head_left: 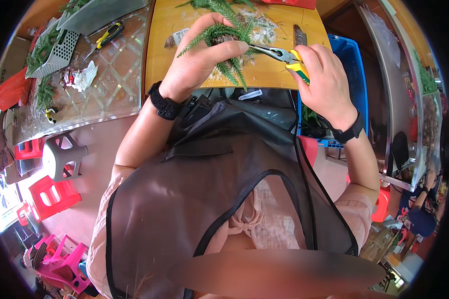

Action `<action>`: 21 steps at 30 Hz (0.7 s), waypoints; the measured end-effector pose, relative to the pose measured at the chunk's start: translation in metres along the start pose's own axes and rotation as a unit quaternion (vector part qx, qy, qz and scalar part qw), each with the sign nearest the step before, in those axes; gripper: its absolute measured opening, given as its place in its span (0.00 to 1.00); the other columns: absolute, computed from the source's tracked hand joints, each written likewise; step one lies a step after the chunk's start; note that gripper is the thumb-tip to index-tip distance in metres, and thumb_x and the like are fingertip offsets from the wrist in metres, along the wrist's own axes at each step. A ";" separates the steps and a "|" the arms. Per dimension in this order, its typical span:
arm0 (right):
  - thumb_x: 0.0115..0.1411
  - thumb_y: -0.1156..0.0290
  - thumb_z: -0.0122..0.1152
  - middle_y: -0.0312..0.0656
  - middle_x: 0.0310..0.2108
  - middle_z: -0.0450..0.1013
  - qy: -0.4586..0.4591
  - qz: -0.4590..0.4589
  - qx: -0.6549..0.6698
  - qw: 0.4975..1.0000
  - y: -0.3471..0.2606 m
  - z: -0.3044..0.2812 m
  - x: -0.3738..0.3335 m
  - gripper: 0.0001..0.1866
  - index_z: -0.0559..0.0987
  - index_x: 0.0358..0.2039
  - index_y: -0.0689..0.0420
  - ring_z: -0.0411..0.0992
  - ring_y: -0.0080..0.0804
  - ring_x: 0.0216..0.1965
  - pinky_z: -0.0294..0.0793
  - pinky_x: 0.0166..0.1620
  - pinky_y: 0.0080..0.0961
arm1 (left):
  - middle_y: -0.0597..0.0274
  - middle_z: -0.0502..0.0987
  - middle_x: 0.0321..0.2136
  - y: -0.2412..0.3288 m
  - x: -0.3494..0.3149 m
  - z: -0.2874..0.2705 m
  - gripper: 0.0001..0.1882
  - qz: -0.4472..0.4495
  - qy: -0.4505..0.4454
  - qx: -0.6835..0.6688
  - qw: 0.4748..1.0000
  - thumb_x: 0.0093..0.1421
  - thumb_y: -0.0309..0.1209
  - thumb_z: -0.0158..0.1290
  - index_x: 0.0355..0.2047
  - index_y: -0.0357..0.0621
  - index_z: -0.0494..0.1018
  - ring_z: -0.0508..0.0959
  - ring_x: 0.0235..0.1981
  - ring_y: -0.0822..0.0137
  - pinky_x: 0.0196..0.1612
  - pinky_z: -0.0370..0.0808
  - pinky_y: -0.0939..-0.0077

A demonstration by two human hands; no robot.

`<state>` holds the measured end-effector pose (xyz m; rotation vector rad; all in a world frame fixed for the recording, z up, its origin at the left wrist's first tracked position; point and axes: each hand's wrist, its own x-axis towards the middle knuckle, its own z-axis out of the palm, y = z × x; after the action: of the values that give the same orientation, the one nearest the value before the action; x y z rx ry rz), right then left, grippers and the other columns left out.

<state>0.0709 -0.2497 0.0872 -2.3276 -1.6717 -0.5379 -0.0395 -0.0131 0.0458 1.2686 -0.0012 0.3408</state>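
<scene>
My left hand point(199, 62) is closed around an artificial pine sprig point(237, 74) with green needles, above the wooden table. A brown pine cone point(225, 38) sits among the needles, between my thumb and fingers. My right hand point(329, 77) grips long-nose pliers point(279, 54) by their yellow and green handles. The jaws point left and reach the sprig beside my left thumb tip. What the jaws pinch, if anything, is too small to make out.
The yellow wooden table point(159, 65) bears white flakes, more greenery and a dark brown stick-like piece point(300, 36). A blue crate point(358, 79) stands at its right. On the left table lie another pair of pliers point(110, 35) and a grey perforated basket point(60, 54). Stools point(62, 158) stand below.
</scene>
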 end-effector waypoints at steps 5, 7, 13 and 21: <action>0.52 0.72 0.67 0.47 0.41 0.69 0.005 -0.014 -0.029 0.999 -0.008 -0.009 -0.002 0.23 0.72 0.48 0.60 0.70 0.47 0.42 0.70 0.45 0.35 | 0.65 0.76 0.33 0.005 -0.009 0.002 0.17 -0.010 -0.001 -0.042 0.999 0.55 0.22 0.60 0.43 0.42 0.68 0.76 0.36 0.73 0.38 0.71 0.78; 0.52 0.72 0.67 0.47 0.41 0.69 0.008 -0.022 -0.039 0.999 -0.012 -0.015 -0.001 0.23 0.72 0.48 0.60 0.70 0.46 0.42 0.70 0.45 0.35 | 0.65 0.76 0.34 0.007 -0.012 0.003 0.17 -0.021 0.020 -0.078 0.997 0.55 0.22 0.60 0.43 0.43 0.68 0.76 0.37 0.73 0.38 0.71 0.78; 0.52 0.71 0.66 0.46 0.41 0.69 0.022 -0.023 -0.052 0.998 -0.019 -0.022 -0.005 0.23 0.72 0.48 0.60 0.69 0.45 0.42 0.69 0.45 0.35 | 0.66 0.76 0.35 0.016 -0.020 0.010 0.17 -0.015 0.019 -0.078 0.997 0.55 0.21 0.60 0.43 0.44 0.67 0.75 0.37 0.73 0.38 0.70 0.79; 0.52 0.71 0.67 0.46 0.41 0.69 0.028 -0.020 -0.053 0.998 -0.020 -0.023 -0.006 0.23 0.71 0.48 0.59 0.69 0.45 0.42 0.69 0.45 0.35 | 0.66 0.76 0.34 0.016 -0.025 0.011 0.18 -0.019 0.022 -0.079 0.996 0.55 0.22 0.60 0.43 0.44 0.67 0.75 0.36 0.73 0.37 0.70 0.79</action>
<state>0.0462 -0.2575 0.1048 -2.3317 -1.7062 -0.7099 -0.0653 -0.0260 0.0591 1.1029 0.0332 0.3287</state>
